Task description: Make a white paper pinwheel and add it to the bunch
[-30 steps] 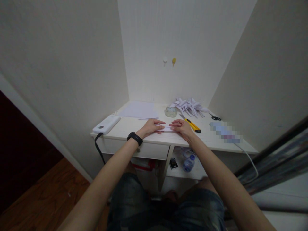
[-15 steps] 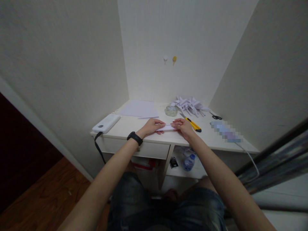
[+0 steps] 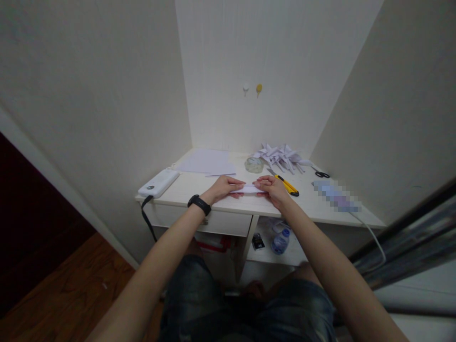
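Note:
Between my hands, just above the front of the white desk (image 3: 192, 189), is a narrow folded strip of white paper (image 3: 250, 189). My left hand (image 3: 225, 188) pinches its left end, thumb on the near face and fingers behind. At the right end my right hand (image 3: 271, 188) grips it the same way. The finer folds are too small to make out. Close to my right hand lies a yellow utility knife (image 3: 287, 185) with its blade out. Behind the strip are a roll of clear tape (image 3: 254, 165) and a pile of folded white paper pinwheels (image 3: 280, 156).
Flat white sheets (image 3: 206, 161) lie at the back left. A white power bank (image 3: 158, 183) with a black cable sits on the left edge. Black-handled scissors (image 3: 322, 174) and a blurred-out object (image 3: 337, 195) with a white cable are at right. A bottle (image 3: 280, 241) stands on the shelf below.
Both hands keep their hold on the paper strip, with only slight finger movement. The whole view has shifted very slightly; the other things stay in place.

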`<state>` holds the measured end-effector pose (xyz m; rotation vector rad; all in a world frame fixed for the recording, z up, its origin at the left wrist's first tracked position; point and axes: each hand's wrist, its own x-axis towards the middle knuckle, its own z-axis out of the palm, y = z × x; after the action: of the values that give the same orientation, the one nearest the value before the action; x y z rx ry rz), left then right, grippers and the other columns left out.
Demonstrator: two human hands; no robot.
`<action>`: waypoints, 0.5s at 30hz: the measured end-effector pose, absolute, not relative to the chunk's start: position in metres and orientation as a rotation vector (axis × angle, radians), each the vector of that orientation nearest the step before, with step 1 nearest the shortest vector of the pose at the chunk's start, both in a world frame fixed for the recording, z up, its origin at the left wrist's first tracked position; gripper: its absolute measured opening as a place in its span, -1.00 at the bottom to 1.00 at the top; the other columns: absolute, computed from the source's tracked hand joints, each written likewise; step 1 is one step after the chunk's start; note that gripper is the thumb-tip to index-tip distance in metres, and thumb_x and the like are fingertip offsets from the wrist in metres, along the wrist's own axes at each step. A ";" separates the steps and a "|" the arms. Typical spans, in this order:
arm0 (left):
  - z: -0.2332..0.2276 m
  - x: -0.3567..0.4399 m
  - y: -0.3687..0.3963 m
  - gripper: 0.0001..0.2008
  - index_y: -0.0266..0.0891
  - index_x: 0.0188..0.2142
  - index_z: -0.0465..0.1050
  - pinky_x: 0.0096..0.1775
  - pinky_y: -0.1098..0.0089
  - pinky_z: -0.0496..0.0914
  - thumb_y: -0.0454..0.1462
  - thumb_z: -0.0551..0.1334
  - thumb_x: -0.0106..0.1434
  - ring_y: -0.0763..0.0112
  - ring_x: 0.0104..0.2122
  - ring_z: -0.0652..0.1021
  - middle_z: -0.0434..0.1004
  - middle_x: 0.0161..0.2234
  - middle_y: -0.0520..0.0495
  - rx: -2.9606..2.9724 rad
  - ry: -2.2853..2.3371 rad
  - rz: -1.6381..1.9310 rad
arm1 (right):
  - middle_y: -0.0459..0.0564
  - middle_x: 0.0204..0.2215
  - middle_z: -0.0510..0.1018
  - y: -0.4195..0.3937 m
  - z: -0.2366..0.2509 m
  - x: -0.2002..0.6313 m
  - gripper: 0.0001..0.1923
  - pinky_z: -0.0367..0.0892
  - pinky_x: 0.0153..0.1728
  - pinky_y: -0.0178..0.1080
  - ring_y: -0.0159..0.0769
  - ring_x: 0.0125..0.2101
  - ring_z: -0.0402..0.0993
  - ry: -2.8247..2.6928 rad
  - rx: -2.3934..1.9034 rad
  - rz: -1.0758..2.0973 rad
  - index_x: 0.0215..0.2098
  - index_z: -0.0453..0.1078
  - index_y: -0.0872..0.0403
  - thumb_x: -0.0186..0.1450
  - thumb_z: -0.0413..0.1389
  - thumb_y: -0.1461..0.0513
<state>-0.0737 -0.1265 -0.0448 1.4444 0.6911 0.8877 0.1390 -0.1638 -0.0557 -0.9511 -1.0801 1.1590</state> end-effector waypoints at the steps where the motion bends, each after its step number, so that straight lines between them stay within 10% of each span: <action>1: -0.045 -0.074 -0.127 -0.68 -0.44 -0.24 0.63 -0.39 0.45 0.57 -0.32 0.51 -0.01 0.40 -0.42 0.61 0.65 -0.24 -0.29 1.438 0.692 0.887 | 0.01 -0.36 0.67 -0.164 -0.056 0.139 -0.52 0.51 -0.51 -0.26 -0.16 -0.31 0.61 -1.086 -0.950 1.163 -0.37 0.44 0.05 -0.23 0.48 0.20; 15: -0.044 -0.077 -0.125 -0.55 -0.43 -0.20 0.63 -0.38 0.40 0.56 -0.18 0.53 -0.06 0.36 -0.36 0.60 0.62 -0.16 -0.31 1.487 0.673 0.856 | -0.02 -0.39 0.68 -0.162 -0.054 0.147 -0.51 0.49 -0.29 -0.28 -0.31 -0.35 0.60 -1.125 -0.923 1.251 -0.37 0.50 0.07 -0.27 0.51 0.24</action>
<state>-0.0773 -0.1250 -0.0442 1.4875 0.6729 0.8562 0.1472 -0.1621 -0.0540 -0.9226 -1.1248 1.2511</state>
